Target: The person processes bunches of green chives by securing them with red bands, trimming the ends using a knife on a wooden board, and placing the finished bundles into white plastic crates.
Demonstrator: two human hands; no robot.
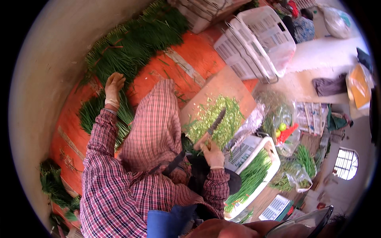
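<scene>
My right hand (213, 155), in a pale glove, is closed round the wooden handle of a knife (217, 120). The dark blade points up and away over a heap of chopped pale-green stalk ends (198, 126) on a brown board (230, 82). My left hand (115, 84), also gloved, is stretched out at the far left with its fingers curled together. It is at the near edge of a large pile of long green chives (133, 45). A smaller bunch of chives (90, 113) lies below that wrist. Whatever is between the left fingers is too small to tell.
A white crate (274, 158) of chives stands to my right. White stacked baskets (238, 55) are beyond the board. Clear bags, one with green fruit (282, 127), sit further right. More greens (55, 186) lie on the orange floor (156, 65) at left. A person (304, 29) is far off.
</scene>
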